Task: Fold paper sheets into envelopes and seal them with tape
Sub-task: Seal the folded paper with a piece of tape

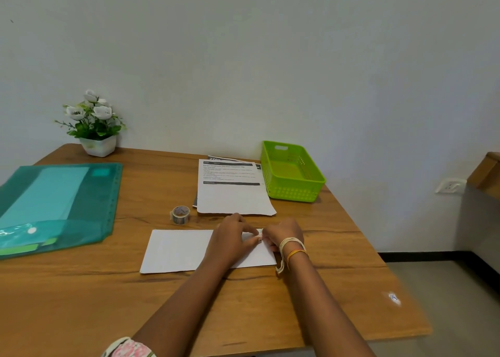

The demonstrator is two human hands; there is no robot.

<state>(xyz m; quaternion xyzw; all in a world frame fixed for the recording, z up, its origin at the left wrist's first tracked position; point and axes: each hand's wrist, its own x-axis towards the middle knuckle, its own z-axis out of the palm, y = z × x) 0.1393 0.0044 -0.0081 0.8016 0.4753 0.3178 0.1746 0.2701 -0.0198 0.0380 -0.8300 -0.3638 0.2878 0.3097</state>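
Note:
A white folded sheet of paper [176, 249] lies flat on the wooden table [81, 302] in front of me. My left hand [232, 239] and my right hand [282, 233] meet over the sheet's far right corner, fingertips pinching the paper there. Just beyond the sheet, to the left of my hands, a roll of tape [180, 215] stands on the table. Behind my hands lies a stack of printed sheets [232, 191].
A lime green plastic basket [293, 171] stands at the back right, next to the printed sheets. A green transparent folder [56, 202] with papers covers the left side. A white pot of flowers [94, 124] stands against the wall. The table's right edge is close to my right arm.

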